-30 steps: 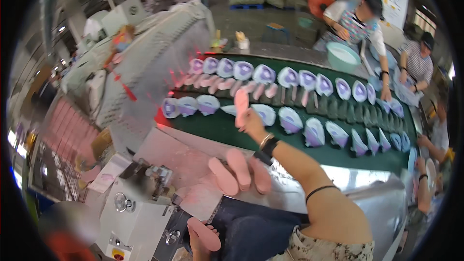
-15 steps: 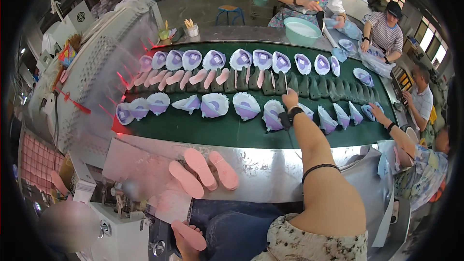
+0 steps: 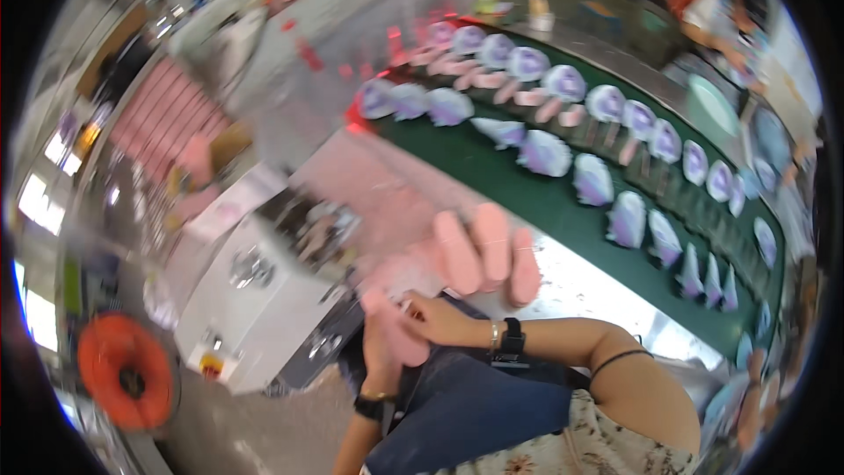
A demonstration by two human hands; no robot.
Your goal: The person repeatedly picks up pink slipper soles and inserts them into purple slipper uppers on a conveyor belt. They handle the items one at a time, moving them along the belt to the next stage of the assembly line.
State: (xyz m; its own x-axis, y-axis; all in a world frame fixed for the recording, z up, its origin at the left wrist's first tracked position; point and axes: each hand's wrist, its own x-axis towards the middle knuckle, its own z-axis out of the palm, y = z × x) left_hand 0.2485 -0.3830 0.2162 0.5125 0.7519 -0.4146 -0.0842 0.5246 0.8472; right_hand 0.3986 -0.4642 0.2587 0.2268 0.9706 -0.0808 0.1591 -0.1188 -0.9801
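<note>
A pink shoe sole (image 3: 407,347) is held low in front of me, close to the white machine. My left hand (image 3: 380,347) is closed round its left side. My right hand (image 3: 435,321) has curled fingers against the sole's upper end, which they partly cover; blur hides the exact grip. Just beyond my hands, several more pink soles (image 3: 488,242) lie side by side at the edge of a pink-dusted board (image 3: 378,180).
A green conveyor (image 3: 510,180) carries purple-and-white shoe uppers (image 3: 542,154) and dark lasts, some with pink soles. To the left stand a white machine (image 3: 251,299) and an orange round fan (image 3: 127,371). Co-workers are at the far right, near a pale green basin (image 3: 710,105).
My view has swung left and down. My right hand has come back from the lasts on the conveyor to the pink sole in my left hand, which has risen beside the machine.
</note>
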